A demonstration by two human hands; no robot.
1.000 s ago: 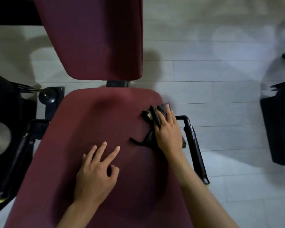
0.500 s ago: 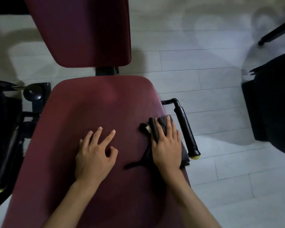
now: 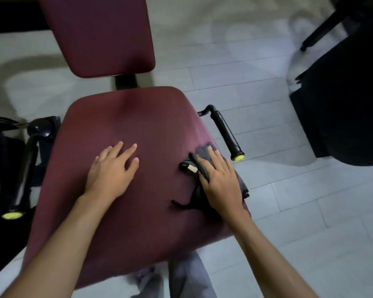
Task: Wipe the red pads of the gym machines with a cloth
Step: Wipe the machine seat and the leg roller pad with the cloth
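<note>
A wide dark-red padded vinyl seat cushion point(image 3: 142, 147) of a gym machine is filling the middle of the head view, with a matching dark-red padded backrest point(image 3: 99, 35) standing beyond it, joined by a short black post point(image 3: 126, 81).

The right hand point(image 3: 221, 179) is lying palm-down with fingers stretched flat, pressing a dark grey folded cloth point(image 3: 202, 151) against the seat's right edge; it is not clenching around the cloth. Part of the cloth is hanging over that edge, a small pale tag is showing at its left fold, and a thin dark strip is trailing from it across the cushion toward the viewer.

The left hand point(image 3: 111, 171) is resting flat and empty on the middle of the seat, fingers spread, well apart from the cloth.

A black tubular handle with a yellow end cap point(image 3: 226, 133) is sitting just beside the seat's right edge, and a similar black handle with a yellow tip point(image 3: 23, 175) is lying on the left side. Pale grey plank flooring point(image 3: 267, 104) is surrounding the machine.
</note>
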